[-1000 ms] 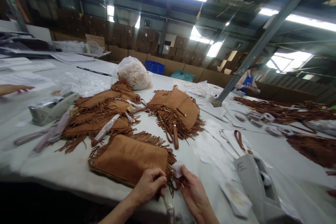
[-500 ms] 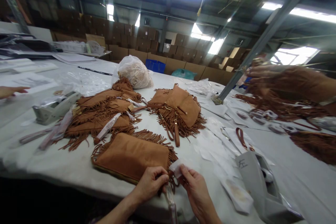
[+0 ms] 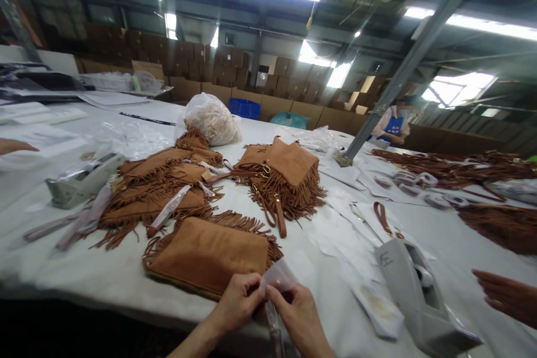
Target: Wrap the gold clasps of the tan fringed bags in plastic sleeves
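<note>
Now, in the head view, your right hand (image 3: 298, 313) has come in to meet your left (image 3: 239, 299), where half a second ago the two were apart. The piece of white paper (image 3: 278, 275) has moved with it and stands above your fingertips. On the stack, the top pouch (image 3: 293, 162) lies differently, baring more fringe below it. Another person's hand (image 3: 505, 293), lately high at the right, is low at that edge, and the person in a blue apron (image 3: 393, 127) shows again.

Both your hands reach up from the lower edge, fingers curled. Your left is closed on the clear-wrapped strap (image 3: 274, 327), which hangs down between your hands; your right pinches the paper. The tan fringed bag (image 3: 210, 254) lies on the bench (image 3: 104, 285), just beyond your left hand.

A dark handwritten mark shows on the grey tape dispenser (image 3: 413, 305); the apron's print is too small to read.
</note>
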`<state>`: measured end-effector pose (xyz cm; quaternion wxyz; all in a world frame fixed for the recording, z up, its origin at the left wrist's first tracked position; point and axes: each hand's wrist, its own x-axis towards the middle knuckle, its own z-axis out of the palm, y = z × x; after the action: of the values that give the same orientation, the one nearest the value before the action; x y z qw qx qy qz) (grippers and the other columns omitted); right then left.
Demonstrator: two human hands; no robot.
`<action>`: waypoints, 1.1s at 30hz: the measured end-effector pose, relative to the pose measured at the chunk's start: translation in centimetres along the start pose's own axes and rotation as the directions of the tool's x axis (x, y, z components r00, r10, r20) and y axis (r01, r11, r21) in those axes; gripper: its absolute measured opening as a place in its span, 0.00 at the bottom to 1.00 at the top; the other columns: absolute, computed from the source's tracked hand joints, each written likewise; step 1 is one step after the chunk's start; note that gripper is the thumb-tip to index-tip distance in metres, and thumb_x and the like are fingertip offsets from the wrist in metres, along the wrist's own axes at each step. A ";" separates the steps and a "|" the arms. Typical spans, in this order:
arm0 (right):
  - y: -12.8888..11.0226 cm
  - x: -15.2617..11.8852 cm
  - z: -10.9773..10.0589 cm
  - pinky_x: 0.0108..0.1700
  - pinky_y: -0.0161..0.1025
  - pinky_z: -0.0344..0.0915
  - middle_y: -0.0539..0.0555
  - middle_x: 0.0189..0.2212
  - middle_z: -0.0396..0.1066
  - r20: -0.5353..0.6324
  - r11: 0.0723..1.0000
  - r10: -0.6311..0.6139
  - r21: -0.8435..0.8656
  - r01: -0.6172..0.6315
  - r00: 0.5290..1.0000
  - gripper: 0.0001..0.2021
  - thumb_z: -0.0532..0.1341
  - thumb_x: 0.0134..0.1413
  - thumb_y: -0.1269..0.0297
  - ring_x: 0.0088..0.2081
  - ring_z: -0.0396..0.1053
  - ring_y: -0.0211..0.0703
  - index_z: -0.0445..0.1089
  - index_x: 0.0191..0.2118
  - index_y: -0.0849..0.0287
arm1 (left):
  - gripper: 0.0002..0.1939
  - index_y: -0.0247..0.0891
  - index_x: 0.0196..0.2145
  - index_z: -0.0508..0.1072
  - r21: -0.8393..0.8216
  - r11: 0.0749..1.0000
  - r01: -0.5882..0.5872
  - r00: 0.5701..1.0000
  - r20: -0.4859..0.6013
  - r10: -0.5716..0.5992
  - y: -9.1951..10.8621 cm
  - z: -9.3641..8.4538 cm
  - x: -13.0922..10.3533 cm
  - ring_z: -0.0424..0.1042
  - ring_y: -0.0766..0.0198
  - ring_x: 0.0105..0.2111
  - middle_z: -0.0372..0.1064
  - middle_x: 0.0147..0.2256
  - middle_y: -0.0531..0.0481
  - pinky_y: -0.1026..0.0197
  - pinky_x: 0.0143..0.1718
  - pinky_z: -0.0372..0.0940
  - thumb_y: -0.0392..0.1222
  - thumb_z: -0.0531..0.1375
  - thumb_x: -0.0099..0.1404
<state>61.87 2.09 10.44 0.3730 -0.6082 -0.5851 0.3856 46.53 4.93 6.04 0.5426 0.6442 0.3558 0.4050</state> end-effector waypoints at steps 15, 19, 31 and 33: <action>0.5 -4.2 3.3 0.35 0.37 0.69 0.56 0.28 0.77 -0.156 0.997 -0.032 0.063 0.042 0.987 0.14 0.64 0.50 0.52 0.31 0.74 0.49 0.77 0.31 0.60 | 0.11 0.39 0.43 0.70 0.472 0.836 -0.281 0.960 0.130 0.249 1.7 -1.6 -4.7 0.65 0.56 0.43 0.70 0.41 0.45 0.54 0.46 0.60 0.33 0.53 0.66; 1.0 -5.7 6.5 0.34 0.37 0.71 0.54 0.29 0.76 -0.207 0.958 -0.283 -0.009 0.288 0.936 0.10 0.61 0.54 0.57 0.31 0.73 0.46 0.74 0.34 0.58 | 0.12 0.40 0.42 0.71 0.395 0.878 -0.272 0.962 0.127 0.241 2.3 -3.0 -7.0 0.66 0.59 0.40 0.71 0.40 0.47 0.58 0.42 0.61 0.35 0.49 0.68; 1.2 -6.5 11.2 0.28 0.37 0.65 0.58 0.24 0.70 0.117 0.404 -0.866 -0.409 0.818 0.486 0.15 0.47 0.62 0.72 0.26 0.68 0.42 0.71 0.37 0.64 | 0.30 0.35 0.36 0.72 -0.591 0.502 0.631 0.687 0.126 -0.715 0.6 -5.2 -17.8 0.72 0.57 0.26 0.71 0.26 0.44 0.57 0.31 0.66 0.68 0.58 0.54; 1.2 -6.8 11.7 0.29 0.37 0.66 0.58 0.24 0.70 0.124 0.410 -0.866 -0.379 0.830 0.485 0.15 0.47 0.62 0.72 0.25 0.69 0.43 0.71 0.39 0.64 | 0.27 0.34 0.32 0.73 -0.578 0.522 0.628 0.694 0.112 -0.711 0.3 -4.6 -17.5 0.68 0.62 0.21 0.69 0.22 0.46 0.61 0.25 0.63 0.64 0.63 0.52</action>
<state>51.66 -4.73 4.58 0.4139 -0.3058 -0.8574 -0.0091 35.05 -8.97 4.39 0.7974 0.2315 0.4728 0.2949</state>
